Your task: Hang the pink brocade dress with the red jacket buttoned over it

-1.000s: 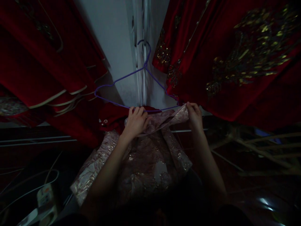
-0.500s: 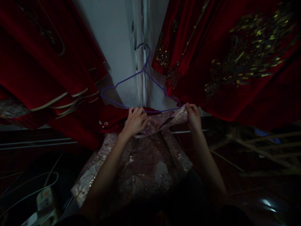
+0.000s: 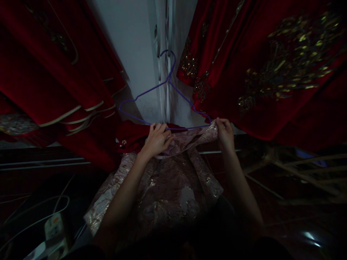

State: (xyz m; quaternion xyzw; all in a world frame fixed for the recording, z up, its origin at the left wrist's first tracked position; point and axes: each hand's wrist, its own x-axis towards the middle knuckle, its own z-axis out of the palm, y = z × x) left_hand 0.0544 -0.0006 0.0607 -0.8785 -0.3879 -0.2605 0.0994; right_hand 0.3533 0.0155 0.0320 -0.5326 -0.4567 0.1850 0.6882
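Note:
In dim light, a pale pink brocade garment [image 3: 173, 177] with shiny gold patterning lies across my lap area. Its upper edge is bunched beneath the bottom bar of a purple clothes hanger [image 3: 180, 93]. My left hand [image 3: 157, 140] is closed over that bar and the cloth at its middle; what lies under the palm is hidden. At the hanger's right end, my right hand [image 3: 225, 133] pinches the garment's edge between thumb and fingers, drawing it taut. Red fabric [image 3: 131, 135] with a small beaded flower lies behind the bar, left of my left hand.
Red garments [image 3: 89, 83] hang at left, and a red garment with gold sequins [image 3: 271, 83] hangs at right. A pale cabinet [image 3: 130, 39] stands behind the hanger. A power strip [image 3: 54, 227] with a cord lies lower left. A wooden rack [image 3: 303, 173] is at right.
The whole view has shifted slightly, so everything sits a little further right. Both hands keep their hold, with hanger and garment almost unmoved between them.

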